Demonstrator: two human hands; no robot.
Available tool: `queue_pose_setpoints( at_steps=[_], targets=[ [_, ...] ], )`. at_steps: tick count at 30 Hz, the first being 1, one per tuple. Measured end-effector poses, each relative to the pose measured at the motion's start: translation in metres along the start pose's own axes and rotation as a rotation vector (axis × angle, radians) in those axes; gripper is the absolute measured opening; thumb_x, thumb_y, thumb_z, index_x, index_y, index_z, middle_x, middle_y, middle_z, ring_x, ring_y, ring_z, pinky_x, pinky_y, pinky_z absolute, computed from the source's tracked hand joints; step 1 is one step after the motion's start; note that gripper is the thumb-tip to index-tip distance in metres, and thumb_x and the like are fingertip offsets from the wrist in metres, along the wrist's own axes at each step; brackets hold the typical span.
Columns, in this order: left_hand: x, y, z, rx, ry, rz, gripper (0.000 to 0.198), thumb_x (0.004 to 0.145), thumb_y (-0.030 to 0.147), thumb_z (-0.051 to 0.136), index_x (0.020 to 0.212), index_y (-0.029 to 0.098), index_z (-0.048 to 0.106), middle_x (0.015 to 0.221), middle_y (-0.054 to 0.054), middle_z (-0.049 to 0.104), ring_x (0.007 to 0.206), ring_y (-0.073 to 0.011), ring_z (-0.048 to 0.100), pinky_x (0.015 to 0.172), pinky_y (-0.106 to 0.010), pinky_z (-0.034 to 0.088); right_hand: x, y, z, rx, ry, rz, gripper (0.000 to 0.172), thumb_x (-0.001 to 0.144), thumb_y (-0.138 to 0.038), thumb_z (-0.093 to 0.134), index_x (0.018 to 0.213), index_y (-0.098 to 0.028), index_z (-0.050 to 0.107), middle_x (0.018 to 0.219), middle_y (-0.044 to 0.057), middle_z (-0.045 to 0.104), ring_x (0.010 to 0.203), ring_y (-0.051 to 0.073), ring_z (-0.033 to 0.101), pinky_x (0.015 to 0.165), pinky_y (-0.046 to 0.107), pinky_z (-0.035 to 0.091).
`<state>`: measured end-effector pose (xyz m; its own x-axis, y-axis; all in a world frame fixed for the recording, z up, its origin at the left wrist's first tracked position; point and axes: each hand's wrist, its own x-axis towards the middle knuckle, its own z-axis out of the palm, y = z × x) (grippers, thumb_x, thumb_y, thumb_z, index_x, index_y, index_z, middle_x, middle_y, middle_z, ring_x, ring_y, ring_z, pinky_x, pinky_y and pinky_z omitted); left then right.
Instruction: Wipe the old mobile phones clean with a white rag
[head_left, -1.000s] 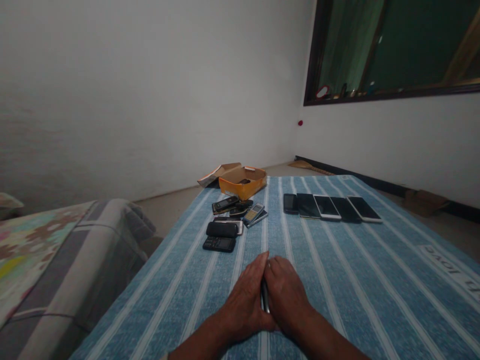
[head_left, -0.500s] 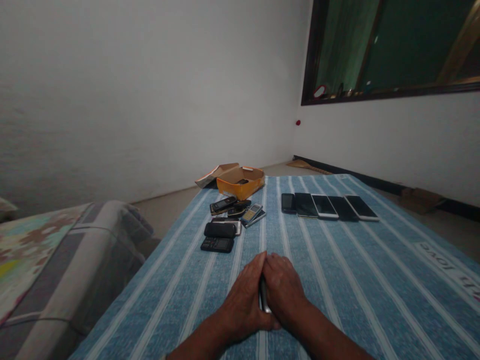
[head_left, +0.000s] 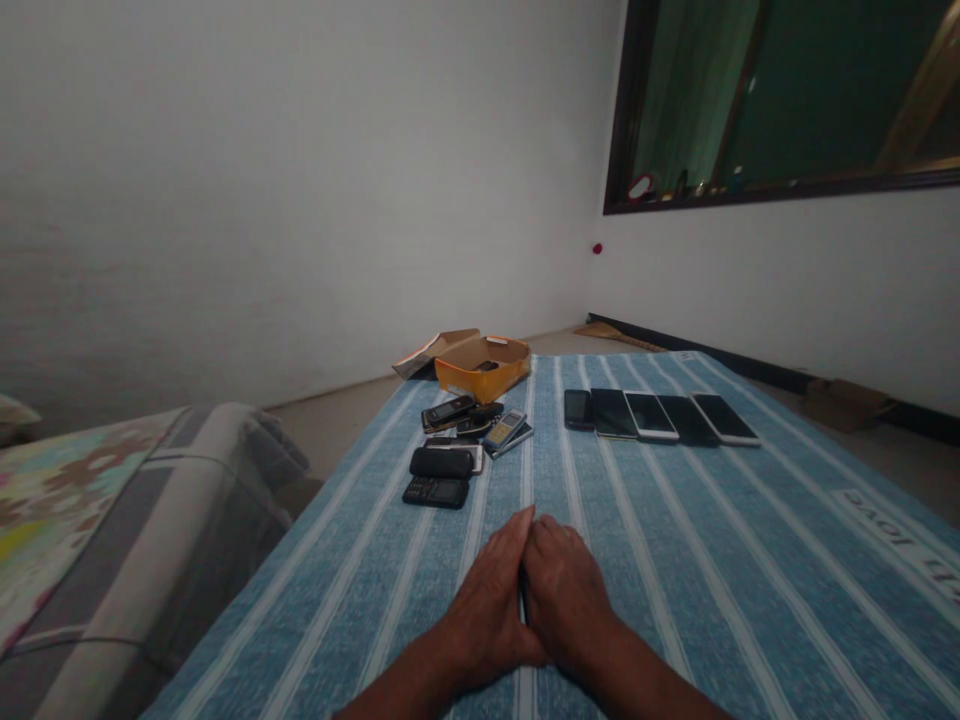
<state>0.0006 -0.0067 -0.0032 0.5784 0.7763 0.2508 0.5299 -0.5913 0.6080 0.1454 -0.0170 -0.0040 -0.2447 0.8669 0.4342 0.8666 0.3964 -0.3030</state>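
My left hand [head_left: 489, 602] and my right hand [head_left: 568, 590] are pressed together low in the middle of the head view, just above the striped cloth. Between the palms they hold a slim phone [head_left: 523, 592] on edge; only a thin dark strip of it shows, the rest being covered by my fingers. Beyond my hands to the left lies a black keypad phone [head_left: 436, 491], with a black phone or case [head_left: 441, 462] behind it. Farther back, a silver keypad phone [head_left: 504, 430] and a dark phone [head_left: 449, 409] lie in a loose pile.
At right, several touchscreen phones lie in a row, among them a white-framed one [head_left: 651, 416]. An orange box [head_left: 480, 381] with its lid open stands at the far left. Blue striped cloth [head_left: 360, 600] covers the surface. A bed [head_left: 172, 520] is on the left, below a white wall.
My hands have closed further together around the phone, hiding the silvery edge that showed before. The phones and box lie as they were.
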Motion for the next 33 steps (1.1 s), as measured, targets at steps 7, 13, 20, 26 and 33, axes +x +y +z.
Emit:
queue_pose_setpoints(
  at_steps=[7,13,20,26,33],
  targets=[
    [0.0,-0.001,0.0,-0.006,-0.031,-0.053,0.147,0.043,0.032,0.096,0.154,0.026,-0.001,0.156,-0.02,0.027,0.141,-0.0431,0.028,0.113,-0.063,0.027,0.006,0.011,-0.005,0.029,-0.033,0.047,0.037,0.088,-0.005,0.046,0.119,-0.016,0.062,0.11,0.01,0.068,0.115,0.027,0.054,0.104,0.044,0.035],
    [0.001,-0.001,0.0,-0.02,-0.032,-0.026,0.148,0.042,0.034,0.096,0.154,0.027,-0.001,0.156,-0.019,0.028,0.141,-0.0449,0.028,0.113,-0.064,0.026,0.005,0.012,-0.012,-0.036,-0.002,0.071,0.034,0.089,-0.01,0.046,0.118,-0.017,0.061,0.116,0.013,0.064,0.111,0.027,0.054,0.097,0.043,0.04],
    [0.0,-0.001,0.0,-0.015,-0.037,-0.041,0.144,0.046,0.034,0.094,0.154,0.026,0.0,0.156,-0.019,0.026,0.141,-0.0439,0.027,0.114,-0.064,0.026,-0.001,0.005,-0.008,-0.066,-0.085,0.109,0.039,0.09,-0.01,0.043,0.126,-0.014,0.059,0.124,0.014,0.063,0.123,0.032,0.049,0.103,0.052,0.035],
    [-0.001,-0.001,-0.001,-0.011,-0.012,0.002,0.141,0.049,0.033,0.093,0.155,0.026,0.001,0.156,-0.017,0.029,0.14,-0.044,0.03,0.114,-0.061,0.028,-0.001,0.006,-0.007,0.042,-0.039,0.015,0.043,0.09,-0.011,0.045,0.13,-0.02,0.057,0.127,0.009,0.063,0.123,0.028,0.051,0.103,0.046,0.036],
    [-0.001,0.0,-0.001,-0.03,0.012,0.014,0.135,0.053,0.031,0.091,0.155,0.026,0.002,0.155,-0.017,0.03,0.139,-0.0428,0.032,0.114,-0.059,0.029,-0.001,0.003,-0.009,0.06,-0.049,-0.014,0.043,0.09,-0.013,0.047,0.133,-0.015,0.055,0.13,0.011,0.062,0.124,0.03,0.049,0.105,0.048,0.034]
  ],
)
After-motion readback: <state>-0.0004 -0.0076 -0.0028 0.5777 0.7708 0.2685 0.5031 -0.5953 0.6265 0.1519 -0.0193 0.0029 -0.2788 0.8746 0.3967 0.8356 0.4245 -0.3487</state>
